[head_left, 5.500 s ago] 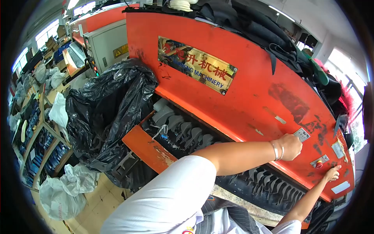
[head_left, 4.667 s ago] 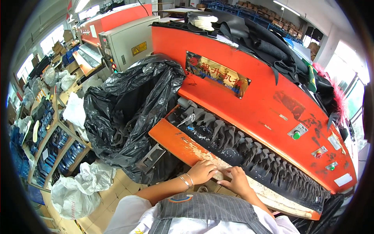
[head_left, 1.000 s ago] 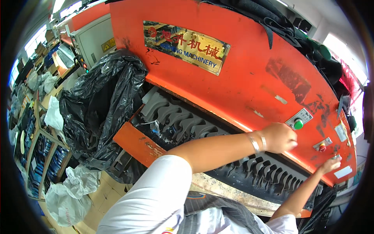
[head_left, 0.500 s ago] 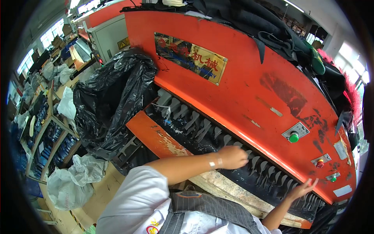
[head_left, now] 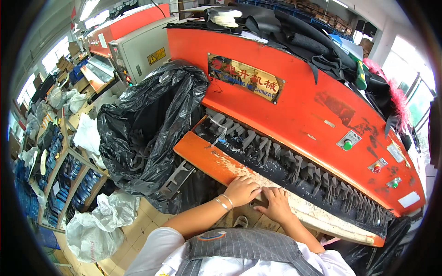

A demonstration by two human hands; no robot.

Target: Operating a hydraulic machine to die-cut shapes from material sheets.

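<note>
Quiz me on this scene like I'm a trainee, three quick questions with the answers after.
1. True or false: the left hand and right hand are both at the worn ledge.
2. The button between the two green buttons is: A blue, B red, C white?
3. What shiny, open-mouthed thing is just left of the red machine?

Key: 1 true; 2 B; 3 a black plastic bag.

a red machine and crowded shelves mark this factory workshop.
</note>
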